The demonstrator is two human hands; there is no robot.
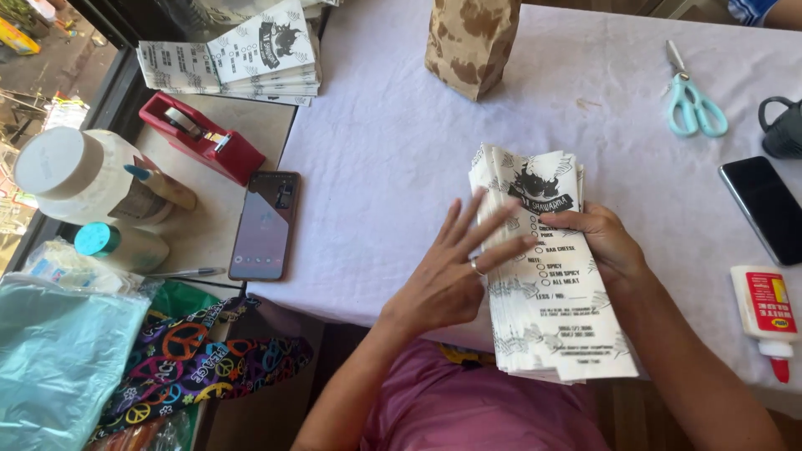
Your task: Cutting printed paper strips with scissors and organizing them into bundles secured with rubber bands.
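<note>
Squaring a stack of printed paper bags (551, 284) at lower centre, the right hand (606, 242) grips its edge while the left hand (447, 276) lies splayed flat against it. Next likely calls for peeling off the top bag cleanly.

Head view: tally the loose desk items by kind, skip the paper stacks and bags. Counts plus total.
Phones: 2, one by the tape dispenser, one at the right edge
Scissors: 1
Tape dispenser: 1
Glue bottle: 1
Pen: 1
Total: 6
</note>
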